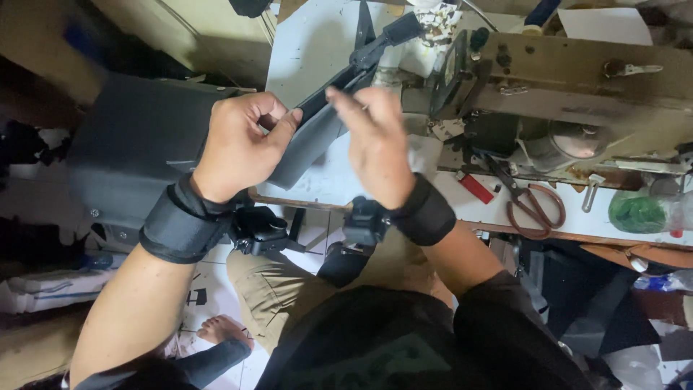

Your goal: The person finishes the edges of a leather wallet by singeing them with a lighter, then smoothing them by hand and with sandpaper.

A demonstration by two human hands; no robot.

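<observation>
My left hand (242,144) pinches the near end of a long grey fabric piece with a black strap (339,90) that runs up across the white table toward the sewing machine (563,87). My right hand (375,141) is blurred beside it, fingers partly spread, touching the strap's edge from the right. Both wrists wear black bands with small black devices clipped underneath.
Brown-handled scissors (530,202) and a red tool (475,188) lie on the white table (310,43) right of my hands. A green bundle (637,213) sits at the far right. A dark grey fabric stack (137,144) rests at left. Another person's foot (220,328) is on the tiled floor.
</observation>
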